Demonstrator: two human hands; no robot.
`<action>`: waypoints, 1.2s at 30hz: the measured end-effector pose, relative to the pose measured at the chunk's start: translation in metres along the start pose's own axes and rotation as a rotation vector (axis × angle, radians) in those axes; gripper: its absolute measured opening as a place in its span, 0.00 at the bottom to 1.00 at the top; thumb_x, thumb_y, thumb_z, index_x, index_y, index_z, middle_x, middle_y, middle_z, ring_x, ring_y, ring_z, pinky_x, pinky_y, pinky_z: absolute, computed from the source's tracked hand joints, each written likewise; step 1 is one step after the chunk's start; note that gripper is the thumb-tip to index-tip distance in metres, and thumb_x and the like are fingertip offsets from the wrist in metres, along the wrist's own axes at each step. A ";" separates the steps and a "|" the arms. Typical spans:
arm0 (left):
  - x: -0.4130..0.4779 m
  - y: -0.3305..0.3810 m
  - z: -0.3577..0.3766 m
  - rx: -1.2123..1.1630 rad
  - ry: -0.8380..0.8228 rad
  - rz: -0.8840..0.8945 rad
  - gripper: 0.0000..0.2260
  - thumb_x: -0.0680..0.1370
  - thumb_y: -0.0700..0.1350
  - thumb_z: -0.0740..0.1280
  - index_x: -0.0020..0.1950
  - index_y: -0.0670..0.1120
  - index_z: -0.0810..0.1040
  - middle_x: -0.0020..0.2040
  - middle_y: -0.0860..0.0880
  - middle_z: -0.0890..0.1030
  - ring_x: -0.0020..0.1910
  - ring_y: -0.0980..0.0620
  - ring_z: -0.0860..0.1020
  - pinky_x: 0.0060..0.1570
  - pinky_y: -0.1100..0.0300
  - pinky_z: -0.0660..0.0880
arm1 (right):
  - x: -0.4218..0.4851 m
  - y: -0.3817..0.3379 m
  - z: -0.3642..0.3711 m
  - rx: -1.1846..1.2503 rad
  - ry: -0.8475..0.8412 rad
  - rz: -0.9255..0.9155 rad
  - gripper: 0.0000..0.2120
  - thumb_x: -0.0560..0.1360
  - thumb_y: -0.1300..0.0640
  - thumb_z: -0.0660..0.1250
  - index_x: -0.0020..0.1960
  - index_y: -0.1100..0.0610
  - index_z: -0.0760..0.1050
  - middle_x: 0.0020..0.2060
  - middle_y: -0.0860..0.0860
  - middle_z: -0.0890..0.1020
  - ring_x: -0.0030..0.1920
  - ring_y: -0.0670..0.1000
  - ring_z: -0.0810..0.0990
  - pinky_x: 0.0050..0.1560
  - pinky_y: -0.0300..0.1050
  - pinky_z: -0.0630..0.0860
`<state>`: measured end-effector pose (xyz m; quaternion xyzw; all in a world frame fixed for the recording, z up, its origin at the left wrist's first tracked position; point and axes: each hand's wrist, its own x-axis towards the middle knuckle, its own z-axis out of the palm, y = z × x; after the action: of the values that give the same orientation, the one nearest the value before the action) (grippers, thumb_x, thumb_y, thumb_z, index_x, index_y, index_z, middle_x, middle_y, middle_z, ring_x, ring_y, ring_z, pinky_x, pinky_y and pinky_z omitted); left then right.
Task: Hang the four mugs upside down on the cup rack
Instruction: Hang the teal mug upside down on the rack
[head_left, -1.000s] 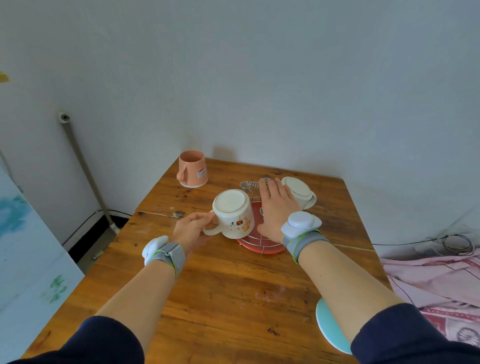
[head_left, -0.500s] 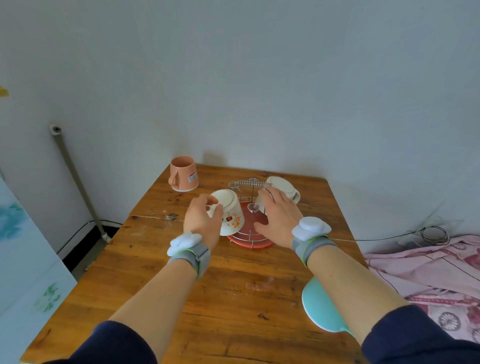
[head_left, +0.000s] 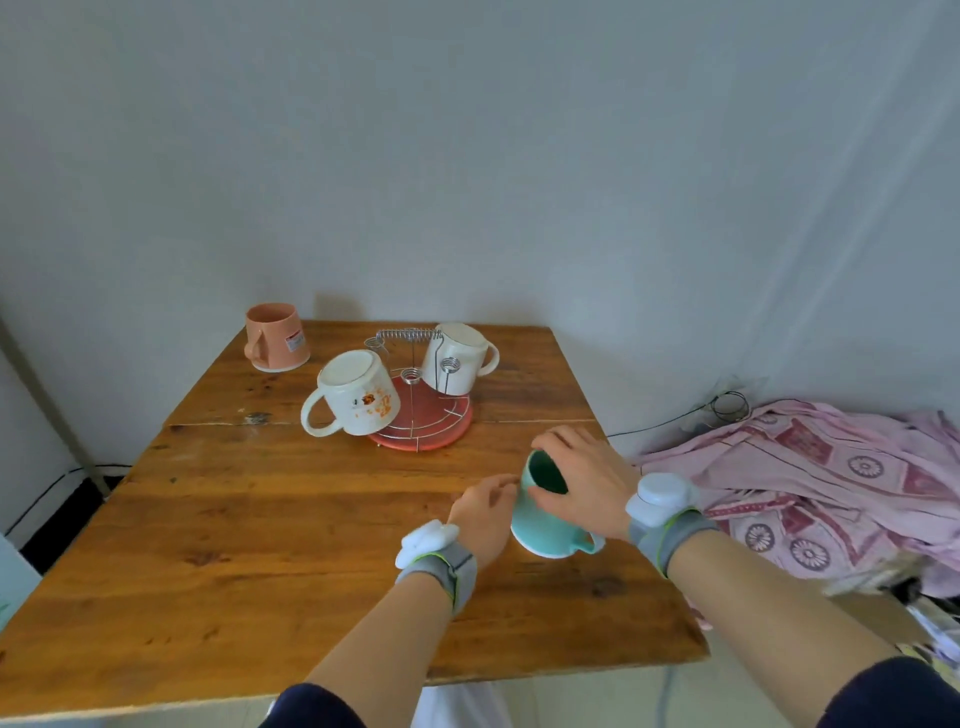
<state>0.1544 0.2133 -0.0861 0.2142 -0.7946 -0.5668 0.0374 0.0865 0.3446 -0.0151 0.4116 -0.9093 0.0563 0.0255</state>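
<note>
Two hung mugs; two loose

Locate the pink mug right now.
Head view: the pink mug stands upright at the table's far-left corner, left of the cup rack, not hung.

Single head-worn wide-angle view.
Camera looks forward and down over the tabletop; fingers sit close below, the wall lies far beyond them.

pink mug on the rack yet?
No, the pink mug stands upright on the table at its far left corner, apart from the cup rack, which holds only two white mugs.
</note>
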 end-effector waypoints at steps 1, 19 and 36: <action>-0.002 0.001 0.004 -0.021 -0.013 0.001 0.17 0.80 0.50 0.57 0.68 0.53 0.74 0.63 0.50 0.80 0.60 0.49 0.77 0.54 0.62 0.69 | -0.008 0.003 0.003 -0.033 -0.006 -0.021 0.19 0.76 0.44 0.60 0.63 0.53 0.70 0.62 0.49 0.74 0.62 0.52 0.71 0.61 0.47 0.69; 0.017 0.022 -0.044 -0.792 -0.003 -0.256 0.18 0.76 0.59 0.63 0.59 0.50 0.79 0.62 0.45 0.79 0.59 0.43 0.78 0.57 0.46 0.75 | 0.036 -0.012 -0.014 0.927 0.138 0.321 0.17 0.80 0.54 0.59 0.41 0.68 0.71 0.36 0.58 0.72 0.38 0.55 0.71 0.39 0.47 0.66; 0.071 0.091 -0.193 0.070 0.365 -0.008 0.24 0.72 0.64 0.65 0.58 0.48 0.76 0.50 0.47 0.78 0.47 0.45 0.79 0.35 0.54 0.81 | 0.147 -0.065 -0.026 1.320 -0.012 0.406 0.17 0.78 0.43 0.60 0.55 0.54 0.77 0.47 0.49 0.81 0.47 0.53 0.81 0.45 0.48 0.81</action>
<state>0.1210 0.0398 0.0526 0.3179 -0.7930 -0.4906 0.1714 0.0385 0.1952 0.0299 0.1630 -0.7440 0.5992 -0.2466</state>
